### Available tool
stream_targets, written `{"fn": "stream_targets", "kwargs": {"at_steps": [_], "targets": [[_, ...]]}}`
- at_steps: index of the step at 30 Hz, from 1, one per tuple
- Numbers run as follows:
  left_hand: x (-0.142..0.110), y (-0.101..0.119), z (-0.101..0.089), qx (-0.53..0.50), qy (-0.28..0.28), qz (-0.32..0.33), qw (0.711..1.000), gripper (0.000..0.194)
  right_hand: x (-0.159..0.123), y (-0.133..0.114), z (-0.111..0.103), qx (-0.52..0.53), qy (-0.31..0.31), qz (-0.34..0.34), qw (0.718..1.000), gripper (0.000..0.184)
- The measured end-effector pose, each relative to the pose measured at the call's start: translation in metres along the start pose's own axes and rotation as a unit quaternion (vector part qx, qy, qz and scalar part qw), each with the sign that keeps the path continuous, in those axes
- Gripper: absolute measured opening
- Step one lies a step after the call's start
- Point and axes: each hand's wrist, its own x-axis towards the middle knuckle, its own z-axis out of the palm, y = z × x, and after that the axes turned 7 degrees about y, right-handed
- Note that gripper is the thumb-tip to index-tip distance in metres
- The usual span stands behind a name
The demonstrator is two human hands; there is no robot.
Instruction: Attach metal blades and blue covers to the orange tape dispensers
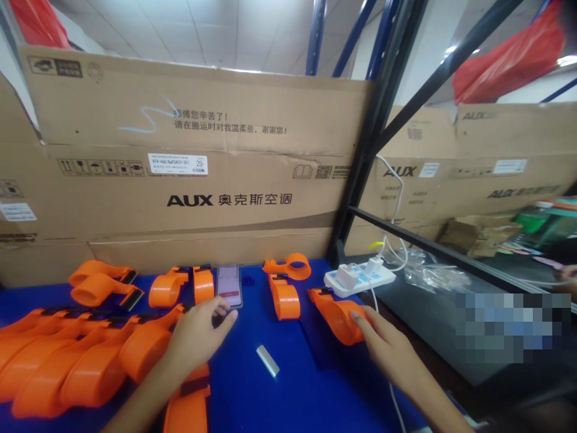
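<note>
My right hand (pixel 387 343) grips the rim of an orange plastic tape dispenser (pixel 345 322), its black-tipped end pointing away to the left. My left hand (pixel 202 331) is empty, with the fingers loosely curled and the thumb apart from them. It hovers just in front of a phone (pixel 229 287) with a lit screen. Under and beside my left forearm lies a row of more orange dispensers (pixel 92 373), partly hidden by it. Between my hands, a small silver bar (pixel 267 361) rests on the blue table surface (pixel 252 397).
Further dispensers lie at the back, one (pixel 286 299) right of the phone. A white power strip (pixel 358 278) with cords sits near a black rack post (pixel 360 156). Large cardboard (pixel 225 228) walls the back. At far right, part of another person's hand (pixel 565 275) shows.
</note>
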Motion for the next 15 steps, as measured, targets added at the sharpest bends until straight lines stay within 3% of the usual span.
{"fn": "stream_targets", "kwargs": {"at_steps": [3,6,8,12,15], "targets": [[-0.001,0.0,0.001,-0.02,0.005,-0.011,1.0,0.019,0.002,-0.005,-0.005,-0.084,0.019,-0.041,0.995,0.049],[-0.001,0.001,0.002,-0.016,-0.008,-0.014,1.0,0.019,0.006,-0.02,-0.006,-0.191,0.077,-0.081,0.975,0.05],[-0.002,0.001,0.002,-0.015,-0.012,-0.014,1.0,0.02,0.014,-0.034,-0.003,-0.213,0.097,-0.149,0.961,0.046],[-0.002,0.0,0.002,-0.042,-0.017,-0.02,0.999,0.021,0.056,-0.061,0.019,-0.199,0.052,-0.274,0.94,0.039],[-0.001,-0.002,0.003,-0.065,-0.04,-0.03,0.997,0.023,0.099,-0.069,0.045,-0.205,-0.025,-0.3,0.931,0.044]]}}
